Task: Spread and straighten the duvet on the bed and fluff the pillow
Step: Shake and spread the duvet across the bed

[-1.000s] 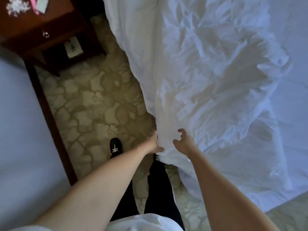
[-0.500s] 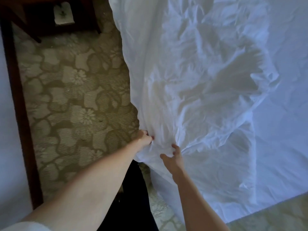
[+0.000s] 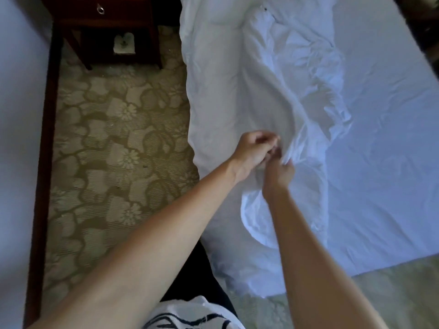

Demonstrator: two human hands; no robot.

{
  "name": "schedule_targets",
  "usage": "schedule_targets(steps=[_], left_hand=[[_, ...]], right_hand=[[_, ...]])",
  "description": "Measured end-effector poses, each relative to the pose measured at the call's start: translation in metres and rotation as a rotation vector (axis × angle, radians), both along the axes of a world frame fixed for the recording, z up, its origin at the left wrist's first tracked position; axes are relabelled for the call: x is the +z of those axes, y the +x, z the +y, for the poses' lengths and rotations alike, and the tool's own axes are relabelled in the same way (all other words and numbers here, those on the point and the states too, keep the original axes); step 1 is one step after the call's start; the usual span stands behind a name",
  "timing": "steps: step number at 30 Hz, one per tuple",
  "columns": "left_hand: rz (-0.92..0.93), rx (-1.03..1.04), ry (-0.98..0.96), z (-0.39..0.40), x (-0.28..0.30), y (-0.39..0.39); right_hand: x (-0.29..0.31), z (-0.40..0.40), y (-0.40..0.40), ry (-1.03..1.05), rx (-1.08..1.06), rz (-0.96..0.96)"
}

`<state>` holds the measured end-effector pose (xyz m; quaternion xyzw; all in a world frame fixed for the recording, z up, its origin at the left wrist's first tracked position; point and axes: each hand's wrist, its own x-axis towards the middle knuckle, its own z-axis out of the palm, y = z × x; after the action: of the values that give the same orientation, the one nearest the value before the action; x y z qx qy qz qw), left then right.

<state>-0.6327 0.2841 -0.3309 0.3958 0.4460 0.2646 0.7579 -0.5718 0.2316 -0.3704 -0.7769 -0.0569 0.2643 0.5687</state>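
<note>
As we lean over the bed's near corner, both hands meet on a bunched fold of the white duvet [image 3: 297, 96].

Our left hand [image 3: 255, 150] reaches in from lower left, arm stretched nearly straight, fingers curled shut with the knuckles up; we think it pinches fabric, but motion blur hides the grip. Our right hand [image 3: 281, 170] comes up from below, wrist bent, fingers closed on a raised ridge of the duvet just beside the left hand, the two touching or nearly so. The duvet lies crumpled in a long heap down the left side of the bed [image 3: 380, 162], its edge hanging over the patterned carpet [image 3: 114, 143]. A dark wooden nightstand [image 3: 107, 22] stands at the top left.
</note>
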Motion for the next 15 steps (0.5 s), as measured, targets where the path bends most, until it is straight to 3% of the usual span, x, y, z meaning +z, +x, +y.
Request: schedule_targets(steps=[3, 7, 9, 11, 13, 15], left_hand=[[0.221, -0.015, 0.146, -0.033, 0.008, -0.024], [0.350, -0.526, 0.229, -0.091, 0.006, -0.020], [0.324, -0.632, 0.380, -0.126, 0.012, 0.004], [0.310, -0.486, 0.453, -0.154, 0.017, 0.029], [0.317, -0.308, 0.395, -0.169, 0.030, 0.043], [0.337, -0.254, 0.407, -0.171, 0.036, 0.053]], right_hand=[[0.059, -0.017, 0.040, 0.098, -0.077, 0.004], [0.127, -0.050, 0.067, 0.194, -0.117, 0.158], [0.147, -0.069, 0.067, 0.212, -0.091, 0.239], [0.158, -0.085, 0.067, 0.207, -0.086, 0.285], [0.163, -0.101, 0.070, 0.195, -0.094, 0.307], [0.165, -0.115, 0.077, 0.191, -0.106, 0.334]])
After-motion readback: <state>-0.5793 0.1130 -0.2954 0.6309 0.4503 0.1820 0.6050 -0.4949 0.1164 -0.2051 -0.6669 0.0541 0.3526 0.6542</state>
